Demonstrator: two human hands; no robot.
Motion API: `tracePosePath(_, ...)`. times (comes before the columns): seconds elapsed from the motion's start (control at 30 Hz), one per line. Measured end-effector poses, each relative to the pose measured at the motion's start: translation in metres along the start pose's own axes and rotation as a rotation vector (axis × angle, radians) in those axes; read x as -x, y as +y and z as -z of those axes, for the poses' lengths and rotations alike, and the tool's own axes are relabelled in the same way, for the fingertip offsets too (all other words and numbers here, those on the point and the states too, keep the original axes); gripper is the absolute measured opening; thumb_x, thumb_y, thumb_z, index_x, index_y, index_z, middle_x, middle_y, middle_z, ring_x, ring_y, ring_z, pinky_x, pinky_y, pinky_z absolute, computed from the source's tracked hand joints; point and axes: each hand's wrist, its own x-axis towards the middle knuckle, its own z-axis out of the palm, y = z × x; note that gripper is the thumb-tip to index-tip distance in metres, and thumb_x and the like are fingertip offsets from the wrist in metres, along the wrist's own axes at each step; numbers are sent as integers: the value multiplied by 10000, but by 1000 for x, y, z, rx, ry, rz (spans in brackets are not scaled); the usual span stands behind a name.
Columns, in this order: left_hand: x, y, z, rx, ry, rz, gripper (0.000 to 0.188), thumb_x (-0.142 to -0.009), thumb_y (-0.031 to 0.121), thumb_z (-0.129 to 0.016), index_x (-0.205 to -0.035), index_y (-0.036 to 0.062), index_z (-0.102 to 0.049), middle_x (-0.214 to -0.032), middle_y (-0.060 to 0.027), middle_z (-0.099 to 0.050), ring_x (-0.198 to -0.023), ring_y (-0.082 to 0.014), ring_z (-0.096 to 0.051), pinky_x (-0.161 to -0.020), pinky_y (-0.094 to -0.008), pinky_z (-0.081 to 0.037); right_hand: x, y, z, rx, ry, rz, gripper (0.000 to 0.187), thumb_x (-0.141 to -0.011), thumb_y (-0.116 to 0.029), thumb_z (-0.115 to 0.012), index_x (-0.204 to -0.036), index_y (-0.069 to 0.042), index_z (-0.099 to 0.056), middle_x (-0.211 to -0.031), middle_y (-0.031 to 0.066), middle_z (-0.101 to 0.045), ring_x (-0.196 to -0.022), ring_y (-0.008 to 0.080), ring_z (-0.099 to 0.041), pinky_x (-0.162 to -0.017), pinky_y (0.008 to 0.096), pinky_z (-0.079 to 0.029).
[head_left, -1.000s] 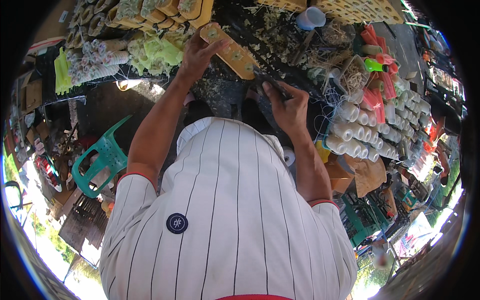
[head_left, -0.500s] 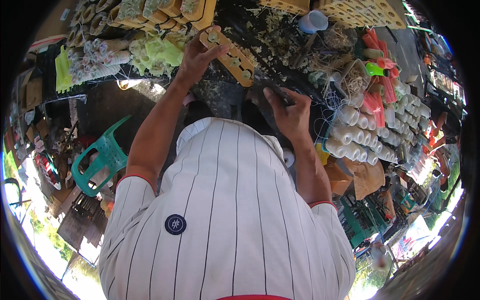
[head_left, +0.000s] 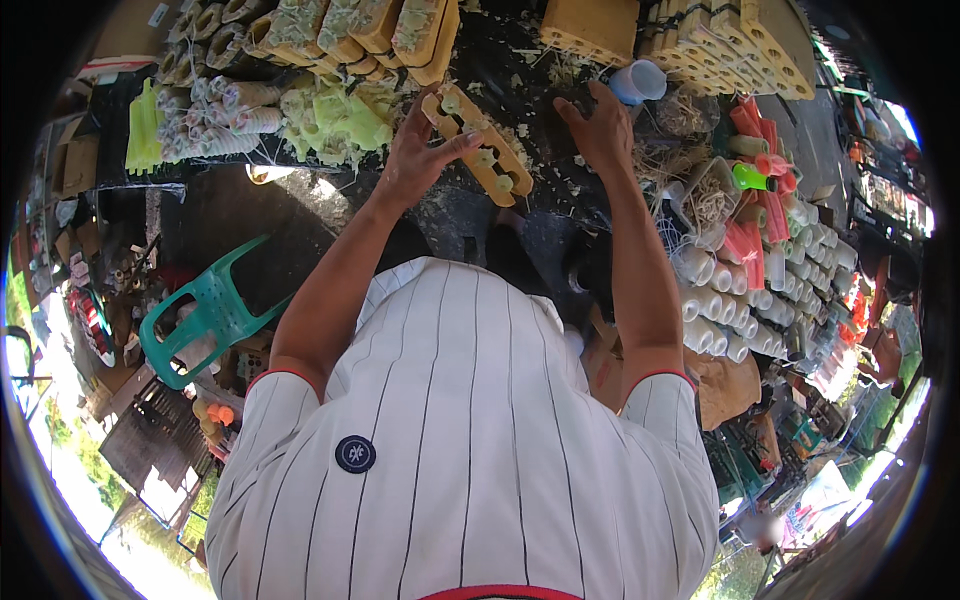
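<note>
My left hand [head_left: 422, 158] grips a long yellow block [head_left: 480, 140] by its upper left edge, thumb across its face. The block is tilted, its lower end toward me, with a row of round pale plugs along it. To the right, my right hand [head_left: 602, 130] is over the dark work table [head_left: 510, 60], fingers apart and with nothing visible in them. Beside its fingertips lies a pale blue plastic cup [head_left: 638, 82] on its side. Pale shavings are scattered around the block and the hand.
Yellow blocks [head_left: 425, 35] and bundled whitish rolls [head_left: 225, 120] stand at the far left, beside crumpled light-green pieces [head_left: 340, 125]. More holed yellow blocks [head_left: 720, 50] are at the far right. White tubes [head_left: 725, 310] are stacked at right. A green chair [head_left: 215, 310] is at left.
My right hand has gone from holding a dark tool near my body to lying open farther over the table. The yellow block shifted slightly right and nearer in the picture, still in my left hand.
</note>
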Motion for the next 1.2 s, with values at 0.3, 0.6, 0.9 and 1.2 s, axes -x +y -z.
tracePosePath(0.3,4,2,9,140,-37,118,863,-870,187,-869,-1563,5,-388,-1347,-111,-619,-1292,-215,-573,-1113,-377,-456,35,-76,38,-766,-744,69,650,-939,-403,-802,-1383,48,-655,-1165,176,-768,-1070,218,-731,-943,350,-564)
tracePosePath(0.6,25,5,10,431,162,319,837,-870,59,-790,-1573,-6,-339,-1347,-162,-605,-1176,-269,-667,-946,-409,-586,15,-56,37,-602,-590,-10,408,-978,-193,-705,-1321,25,-671,-1073,105,-763,-940,157,-691,-856,356,-544)
tracePosePath(0.9,57,-10,37,459,388,399,578,-806,-153,-618,-1370,-61,-529,-1267,-194,-663,-1138,-324,-690,-984,-442,-581,-26,-3,23,-592,-600,-136,379,-919,-150,-763,-1236,46,-691,-1014,131,-743,-928,166,-687,-802,366,-526)
tracePosePath(1.2,78,-76,131,584,360,472,568,-793,-72,-639,-1356,-68,-568,-1236,-202,-675,-1120,-351,-691,-995,-489,-573,-37,91,46,-1261,-447,-454,476,-904,-47,-790,-1344,36,-629,-1215,118,-718,-1059,211,-713,-933,366,-578)
